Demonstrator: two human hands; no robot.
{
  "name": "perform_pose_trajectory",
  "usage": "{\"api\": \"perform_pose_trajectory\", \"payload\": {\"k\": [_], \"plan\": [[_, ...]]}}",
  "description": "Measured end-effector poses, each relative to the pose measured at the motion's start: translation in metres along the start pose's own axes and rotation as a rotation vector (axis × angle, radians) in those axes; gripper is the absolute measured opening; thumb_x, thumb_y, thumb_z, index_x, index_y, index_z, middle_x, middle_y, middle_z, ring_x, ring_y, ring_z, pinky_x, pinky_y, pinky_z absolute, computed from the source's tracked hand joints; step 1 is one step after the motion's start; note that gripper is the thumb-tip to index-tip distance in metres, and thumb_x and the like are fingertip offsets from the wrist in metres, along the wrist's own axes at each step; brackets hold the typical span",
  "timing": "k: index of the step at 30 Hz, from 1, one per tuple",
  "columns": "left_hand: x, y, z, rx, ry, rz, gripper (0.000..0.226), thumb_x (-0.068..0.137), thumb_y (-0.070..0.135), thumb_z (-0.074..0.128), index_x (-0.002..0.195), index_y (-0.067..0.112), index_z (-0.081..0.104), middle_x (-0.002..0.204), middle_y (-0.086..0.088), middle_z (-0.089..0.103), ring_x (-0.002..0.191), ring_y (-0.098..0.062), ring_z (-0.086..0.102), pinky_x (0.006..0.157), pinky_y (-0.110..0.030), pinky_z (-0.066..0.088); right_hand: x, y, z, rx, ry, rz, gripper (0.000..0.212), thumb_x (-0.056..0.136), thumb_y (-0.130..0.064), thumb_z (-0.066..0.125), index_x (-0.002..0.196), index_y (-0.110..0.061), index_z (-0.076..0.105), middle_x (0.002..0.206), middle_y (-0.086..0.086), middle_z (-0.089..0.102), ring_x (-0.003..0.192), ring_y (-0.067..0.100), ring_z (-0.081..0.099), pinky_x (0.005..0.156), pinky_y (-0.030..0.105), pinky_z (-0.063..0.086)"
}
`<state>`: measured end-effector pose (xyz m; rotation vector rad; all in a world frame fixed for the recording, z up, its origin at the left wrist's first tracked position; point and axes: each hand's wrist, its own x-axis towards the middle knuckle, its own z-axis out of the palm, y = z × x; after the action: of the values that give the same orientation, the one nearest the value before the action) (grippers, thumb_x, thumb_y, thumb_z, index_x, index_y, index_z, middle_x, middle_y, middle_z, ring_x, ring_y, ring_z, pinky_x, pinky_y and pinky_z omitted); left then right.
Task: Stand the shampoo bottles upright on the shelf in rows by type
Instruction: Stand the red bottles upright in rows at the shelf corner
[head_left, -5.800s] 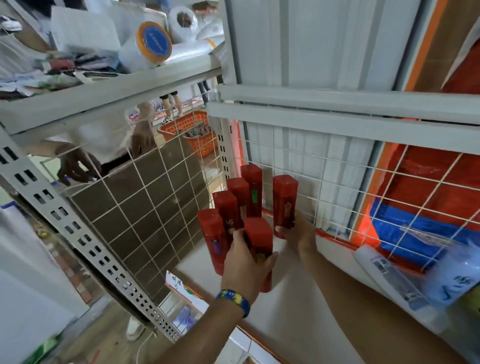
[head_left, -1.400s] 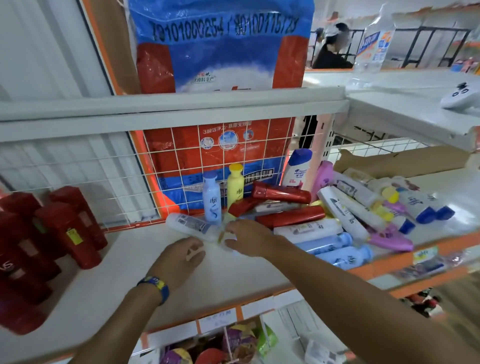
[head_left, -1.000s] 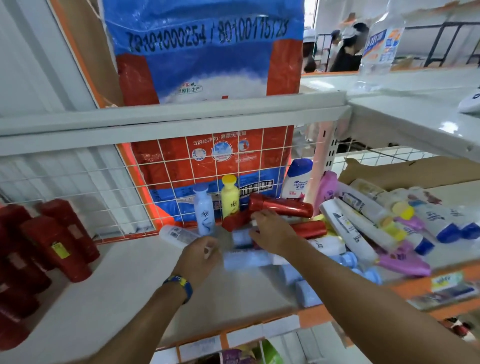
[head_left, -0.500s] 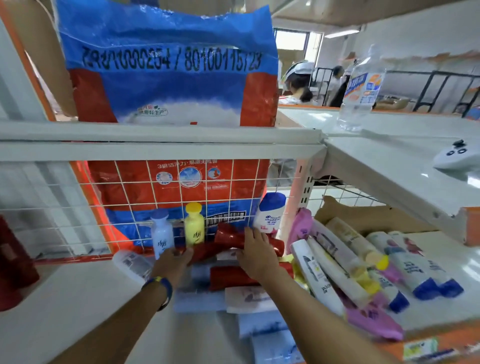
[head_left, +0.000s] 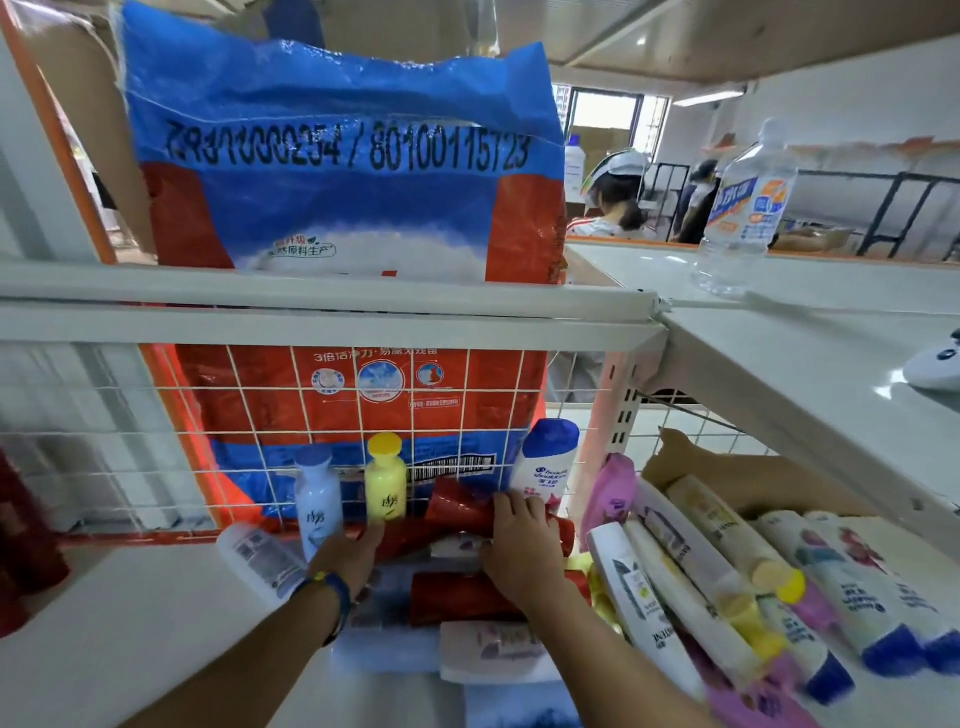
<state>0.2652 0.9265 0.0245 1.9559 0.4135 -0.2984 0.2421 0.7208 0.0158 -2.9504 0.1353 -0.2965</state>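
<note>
Two hands: moved from the shelf (head_left: 130, 629) front into the bottle pile (head_left: 654, 582).
Right hand (head_left: 524, 553): fingers wrap a lying red shampoo bottle (head_left: 457, 512), beside the wire grid (head_left: 260, 415).
Left hand (head_left: 348, 558): at its other end; grip hidden, cannot tell.
Second red bottle (head_left: 457, 597): flat, just in front.
Meaning: reds next, for the standing red row (head_left: 23, 551) far left.

Open shelf (head_left: 130, 649) at left; toppled bottles (head_left: 691, 587) crowd right, wire mesh (head_left: 260, 415) behind
</note>
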Motion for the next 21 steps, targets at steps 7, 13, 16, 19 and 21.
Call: {"api": "perform_pose_trajectory", "payload": {"k": [7, 13, 16, 19, 21], "plan": [[-0.006, 0.002, 0.007, 0.027, 0.044, 0.036, 0.038, 0.09, 0.041, 0.056, 0.078, 0.005, 0.058, 0.075, -0.017, 0.06, 0.066, -0.026, 0.055, 0.06, -0.029, 0.041, 0.003, 0.002, 0.006, -0.083, 0.023, 0.017, 0.055, 0.085, -0.029, 0.058, 0.135, -0.013, 0.042, 0.138, 0.01, 0.045, 0.128, 0.032, 0.039, 0.104, 0.047, 0.037], [-0.021, 0.002, 0.01, -0.247, -0.088, 0.0, 0.028, 0.088, 0.027, 0.064, 0.098, 0.001, 0.061, 0.089, -0.02, 0.066, 0.071, -0.032, 0.065, 0.042, -0.028, 0.051, 0.005, 0.002, 0.006, -0.135, -0.006, 0.014, 0.056, 0.086, -0.031, 0.059, 0.137, -0.016, 0.04, 0.141, 0.012, 0.038, 0.133, 0.033, 0.032, 0.111, 0.053, 0.03], [-0.022, 0.0, 0.008, -0.205, -0.042, 0.071, 0.027, 0.082, 0.027, 0.071, 0.094, 0.004, 0.064, 0.089, -0.019, 0.069, 0.077, -0.034, 0.067, 0.051, -0.037, 0.057, 0.005, 0.002, 0.004, -0.134, -0.01, 0.026, 0.056, 0.086, -0.031, 0.06, 0.137, -0.017, 0.04, 0.141, 0.012, 0.038, 0.133, 0.032, 0.031, 0.111, 0.053, 0.029], [-0.025, 0.002, 0.007, -0.066, 0.048, 0.19, 0.026, 0.076, 0.035, 0.075, 0.081, 0.011, 0.068, 0.076, -0.009, 0.071, 0.07, -0.026, 0.067, 0.059, -0.037, 0.057, 0.003, 0.004, 0.003, -0.109, 0.019, 0.025, 0.058, 0.083, -0.029, 0.063, 0.136, -0.018, 0.041, 0.142, 0.009, 0.04, 0.134, 0.031, 0.032, 0.112, 0.052, 0.029], [-0.03, 0.006, 0.006, -0.027, 0.088, 0.261, 0.02, 0.077, 0.031, 0.074, 0.077, 0.013, 0.065, 0.071, -0.006, 0.07, 0.067, -0.023, 0.067, 0.061, -0.039, 0.058, 0.002, 0.004, 0.002, -0.099, 0.025, 0.027, 0.06, 0.081, -0.029, 0.066, 0.135, -0.018, 0.041, 0.141, 0.007, 0.043, 0.134, 0.03, 0.035, 0.112, 0.051, 0.03]]}}
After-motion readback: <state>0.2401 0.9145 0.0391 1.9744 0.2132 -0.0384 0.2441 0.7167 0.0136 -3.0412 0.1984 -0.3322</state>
